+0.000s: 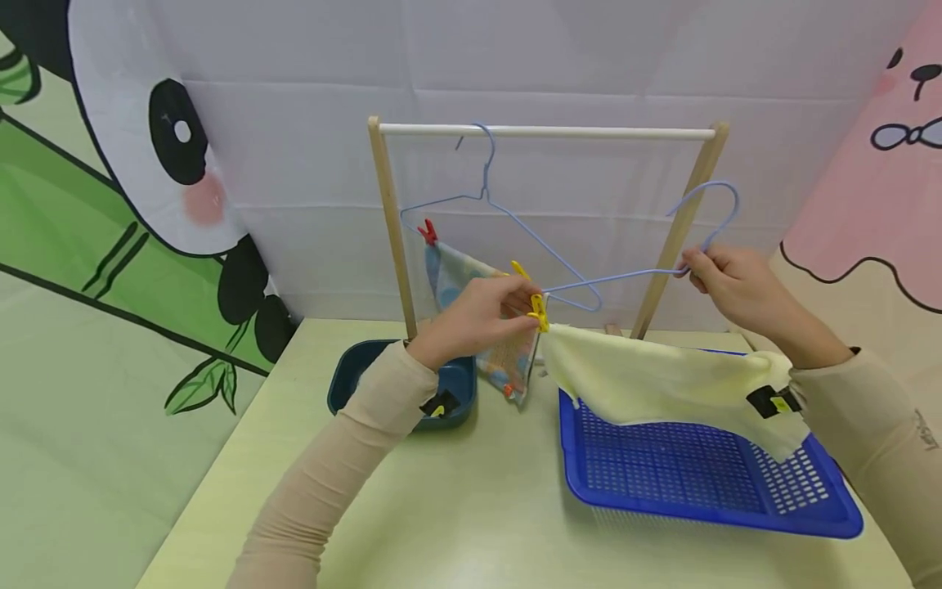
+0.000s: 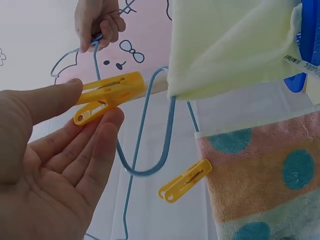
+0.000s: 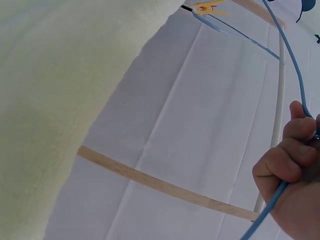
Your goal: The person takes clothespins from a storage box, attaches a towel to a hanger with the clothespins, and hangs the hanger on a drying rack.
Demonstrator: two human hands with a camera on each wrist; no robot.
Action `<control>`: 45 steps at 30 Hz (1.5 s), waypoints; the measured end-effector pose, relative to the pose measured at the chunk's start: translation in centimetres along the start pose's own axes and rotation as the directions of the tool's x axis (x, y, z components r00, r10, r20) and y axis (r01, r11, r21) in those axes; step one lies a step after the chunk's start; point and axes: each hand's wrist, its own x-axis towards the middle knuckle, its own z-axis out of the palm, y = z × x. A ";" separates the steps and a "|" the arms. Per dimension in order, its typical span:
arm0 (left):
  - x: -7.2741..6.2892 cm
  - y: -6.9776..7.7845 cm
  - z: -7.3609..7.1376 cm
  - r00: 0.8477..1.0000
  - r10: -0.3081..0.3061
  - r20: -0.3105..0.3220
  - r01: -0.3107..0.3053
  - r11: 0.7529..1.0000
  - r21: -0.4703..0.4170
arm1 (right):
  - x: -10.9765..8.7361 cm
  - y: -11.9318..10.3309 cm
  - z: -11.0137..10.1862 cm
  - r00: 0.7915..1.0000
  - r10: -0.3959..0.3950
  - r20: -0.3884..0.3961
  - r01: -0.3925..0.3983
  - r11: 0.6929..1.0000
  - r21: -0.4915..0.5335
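Observation:
My left hand [image 1: 486,317] pinches a yellow clothespin [image 2: 112,90] between thumb and fingers, its nose at the bent end of a light-blue hanger [image 2: 150,167]. At that end hangs a pale yellow towel [image 1: 648,378], draped along the hanger's lower side. My right hand [image 1: 736,282] grips the hanger's neck just below the hook, fingers curled round the wire. Behind my left hand, a patterned towel [image 1: 458,270] hangs from a second blue hanger [image 1: 540,241], held by a red clothespin [image 1: 428,233] and another yellow clothespin [image 2: 186,181]. My left hand partly hides this towel in the head view.
A rack with a white bar [image 1: 589,132] and wooden legs [image 1: 393,229] stands at the back of the table. Below the yellow towel lies a blue perforated basket [image 1: 662,509]. A dark teal basin [image 1: 346,380] sits left, partly behind my left forearm.

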 end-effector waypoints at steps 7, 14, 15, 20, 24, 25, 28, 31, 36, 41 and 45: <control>0.4 -0.1 0.7 1.000 0.017 -0.014 -0.017 0.999 0.029 | 0.1 -0.2 0.2 0.998 -0.058 -0.002 0.058 0.998 -0.016; 0.6 -0.2 1.4 0.997 0.048 -0.058 -0.044 0.997 0.066 | -0.1 0.0 0.6 0.999 -0.045 0.009 0.045 0.999 -0.014; 0.6 -0.2 1.5 0.997 0.044 -0.060 -0.039 0.997 0.070 | -0.1 -0.1 0.7 0.999 -0.038 0.013 0.038 0.999 -0.015; 0.8 -0.3 2.2 0.998 0.013 -0.067 -0.008 0.997 0.076 | -0.3 -0.2 0.9 1.000 -0.015 0.023 0.015 1.000 -0.022; 0.9 -0.4 2.8 0.995 0.017 -0.095 -0.009 0.996 0.084 | -0.4 -0.1 1.0 0.999 -0.018 0.026 0.019 1.000 -0.019; 0.9 -0.4 2.9 0.994 0.023 -0.105 -0.013 0.995 0.096 | -0.3 -0.1 1.0 0.999 -0.015 0.028 0.016 1.000 -0.016; 0.9 -0.2 3.2 0.992 0.036 -0.124 -0.018 0.989 0.149 | -0.4 0.0 1.2 0.999 -0.006 0.039 0.007 1.000 -0.010; 0.9 0.0 3.4 0.991 0.044 -0.129 -0.015 0.976 0.215 | -0.4 0.1 1.3 0.998 0.004 0.055 -0.004 1.000 -0.012; 0.9 0.1 3.8 0.992 0.047 -0.119 -0.007 0.949 0.316 | -0.4 0.2 1.6 0.998 -0.014 0.067 0.017 0.999 -0.034; 1.1 0.1 4.1 0.993 0.054 -0.108 -0.011 0.931 0.364 | -0.3 0.2 1.9 0.997 -0.018 0.070 0.021 0.999 -0.045; 1.3 0.0 4.2 0.993 0.055 -0.104 -0.010 0.922 0.386 | -0.3 0.2 2.0 0.997 -0.018 0.076 0.021 0.999 -0.042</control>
